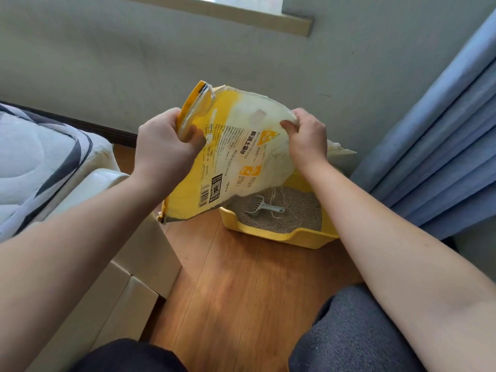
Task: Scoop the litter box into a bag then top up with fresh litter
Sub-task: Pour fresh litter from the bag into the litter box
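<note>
The fingers of the left hand and right hand are clamped on the litter bag — one edge each. Below them, the scoop is seen lying in the yellow litter box — on grey litter.

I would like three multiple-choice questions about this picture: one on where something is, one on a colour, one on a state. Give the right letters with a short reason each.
1. Where does the scoop lie?
A. on the wooden floor
B. on the litter inside the litter box
C. in the right hand

2. What colour is the litter box?
A. yellow
B. blue
C. white

3. How is the litter bag held?
A. by one hand only
B. it stands on the floor
C. by both hands, lifted above the box

Answers:
1 B: the grey scoop rests on the litter in the litter box.
2 A: its rim and walls are yellow.
3 C: the left hand and the right hand grip the litter bag, which is off the floor.
</note>
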